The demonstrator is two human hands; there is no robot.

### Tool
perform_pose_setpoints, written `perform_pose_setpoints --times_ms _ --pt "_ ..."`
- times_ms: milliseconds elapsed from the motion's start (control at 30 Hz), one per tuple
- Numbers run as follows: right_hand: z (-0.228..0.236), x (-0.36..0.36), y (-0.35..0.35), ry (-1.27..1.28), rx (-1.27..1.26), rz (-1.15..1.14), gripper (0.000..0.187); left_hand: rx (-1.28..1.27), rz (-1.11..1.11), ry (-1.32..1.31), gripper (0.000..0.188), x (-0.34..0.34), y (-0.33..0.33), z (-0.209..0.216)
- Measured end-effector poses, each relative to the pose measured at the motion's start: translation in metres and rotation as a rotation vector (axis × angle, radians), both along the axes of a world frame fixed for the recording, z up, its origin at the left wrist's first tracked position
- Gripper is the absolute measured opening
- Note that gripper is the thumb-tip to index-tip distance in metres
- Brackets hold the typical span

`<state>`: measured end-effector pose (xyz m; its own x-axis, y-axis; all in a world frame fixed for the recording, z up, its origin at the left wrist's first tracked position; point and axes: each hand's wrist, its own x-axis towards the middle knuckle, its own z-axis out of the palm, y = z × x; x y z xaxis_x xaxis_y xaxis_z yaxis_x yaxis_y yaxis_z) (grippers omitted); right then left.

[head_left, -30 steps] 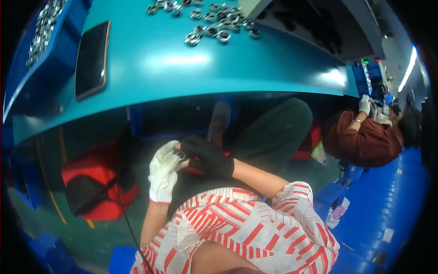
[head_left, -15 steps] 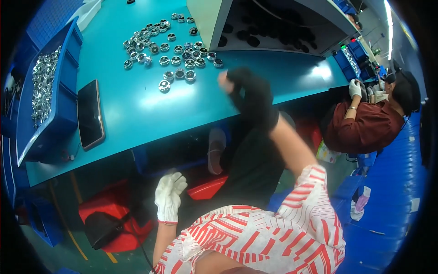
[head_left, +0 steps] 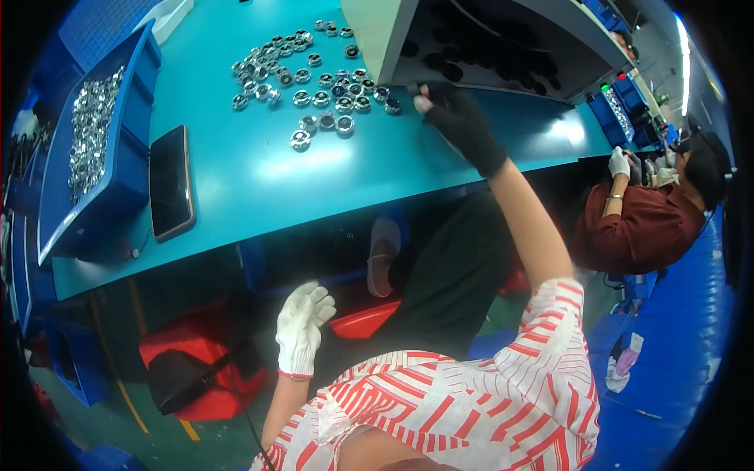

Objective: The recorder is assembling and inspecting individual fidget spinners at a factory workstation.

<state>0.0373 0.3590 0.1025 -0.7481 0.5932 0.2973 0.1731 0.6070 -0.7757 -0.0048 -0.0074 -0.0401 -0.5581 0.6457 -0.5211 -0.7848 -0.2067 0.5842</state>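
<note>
My right hand [head_left: 463, 125], in a black glove with bare fingertips, reaches over the turquoise table beside a pale box. Its fingers are drawn together; what they hold, if anything, I cannot make out. Just left of it lie several silver round knobs with dark centres [head_left: 343, 103], loosely grouped. Inside the pale box [head_left: 371, 35] are many black round parts [head_left: 503, 47]. My left hand [head_left: 300, 330], in a white knitted glove, hangs below the table edge near my lap. Its fingers are loosely bent and apart, with nothing in them.
At the left stands a blue bin [head_left: 129, 118] full of small shiny metal parts [head_left: 94, 129]. A phone [head_left: 171, 182] lies beside it. Below is a red stool [head_left: 184, 345] with a black item on it. Another person [head_left: 648, 224] in dark red works at the far right.
My right hand has moved slightly right and away from me, toward the front of the pale box. My left hand has risen a little, its fingers less curled. The view has shifted slightly.
</note>
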Motion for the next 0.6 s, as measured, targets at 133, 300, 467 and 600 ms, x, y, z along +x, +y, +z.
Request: perform_pose_setpoints --times_ms 133,300,467,600 --pt "-0.002 0.045 -0.107 0.075 -1.006 0.229 0.029 -0.011 0.002 0.086 0.046 0.003 -0.004 0.005" --pt "-0.071 0.062 -0.180 -0.138 -1.681 0.375 0.026 0.028 -0.023 0.287 0.055 0.006 -0.003 0.033" --pt "-0.097 0.058 -0.212 -0.240 -1.925 0.255 0.027 -0.042 -0.211 0.560 0.072 0.010 -0.013 0.035" --pt "-0.110 0.054 -0.220 -0.317 -1.870 0.215 0.027 -0.174 -0.230 0.682 0.068 0.013 -0.020 0.024"
